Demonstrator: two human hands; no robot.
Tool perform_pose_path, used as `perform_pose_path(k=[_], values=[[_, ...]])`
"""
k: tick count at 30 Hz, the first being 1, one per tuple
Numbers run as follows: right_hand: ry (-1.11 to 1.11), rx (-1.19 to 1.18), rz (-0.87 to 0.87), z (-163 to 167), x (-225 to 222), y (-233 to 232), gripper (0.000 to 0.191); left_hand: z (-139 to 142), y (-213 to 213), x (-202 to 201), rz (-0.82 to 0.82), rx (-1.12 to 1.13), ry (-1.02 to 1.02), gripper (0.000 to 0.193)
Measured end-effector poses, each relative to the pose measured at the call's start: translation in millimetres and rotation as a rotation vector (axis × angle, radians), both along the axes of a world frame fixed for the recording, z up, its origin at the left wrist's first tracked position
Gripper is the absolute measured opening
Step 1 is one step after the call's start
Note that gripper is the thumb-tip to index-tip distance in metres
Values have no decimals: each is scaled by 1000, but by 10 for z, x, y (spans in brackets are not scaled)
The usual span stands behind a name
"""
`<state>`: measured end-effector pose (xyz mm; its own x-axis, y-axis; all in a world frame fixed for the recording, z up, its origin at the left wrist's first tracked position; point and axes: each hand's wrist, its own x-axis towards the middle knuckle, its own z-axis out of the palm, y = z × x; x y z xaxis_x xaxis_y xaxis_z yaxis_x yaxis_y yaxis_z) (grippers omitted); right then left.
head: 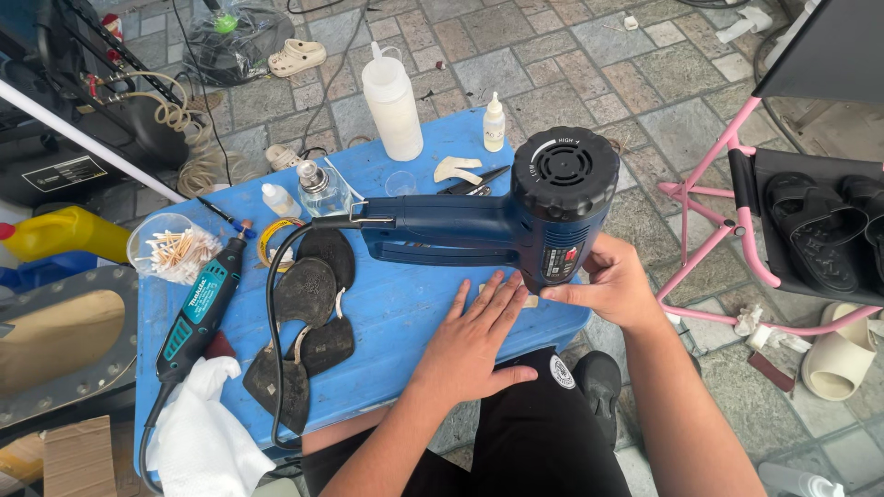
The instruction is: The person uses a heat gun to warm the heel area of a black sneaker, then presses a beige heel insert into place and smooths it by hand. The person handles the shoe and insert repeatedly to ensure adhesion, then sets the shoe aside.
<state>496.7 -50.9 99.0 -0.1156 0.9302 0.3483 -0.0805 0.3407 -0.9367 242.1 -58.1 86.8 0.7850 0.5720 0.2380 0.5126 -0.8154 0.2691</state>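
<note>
Blue plastic table (405, 313), and the dark blue heat gun (516, 216) stands nozzle-down near its front edge. Right hand (612, 281) steadies the gun's base, fingers curled against it, not clamped. Left hand (474, 336) lies flat, fingers spread, pinning a pale piece (529, 300) under the nozzle. I judge heating is underway. Just left, 4 dark sole pieces (308, 322) and a teal rotary tool (198, 308) crowd the table.

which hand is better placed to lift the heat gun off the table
Right, most likely. The right hand already touches the heat gun at its base, where it stands nozzle down on the blue table. The left hand lies flat, pressing a pale piece beside it.
</note>
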Motion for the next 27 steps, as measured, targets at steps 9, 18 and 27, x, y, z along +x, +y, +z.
perform_pose_path(k=[9,18,27], values=[[11,19,7,21,-138,51,56,83,-13,-191,-19,-71,-101,104],[71,-3,32,-118,-415,126,53,262,-84,-691,269,-61,-545,35],[148,-46,143,-177,-786,-39,49,584,-351,-870,479,-208,-997,27]])
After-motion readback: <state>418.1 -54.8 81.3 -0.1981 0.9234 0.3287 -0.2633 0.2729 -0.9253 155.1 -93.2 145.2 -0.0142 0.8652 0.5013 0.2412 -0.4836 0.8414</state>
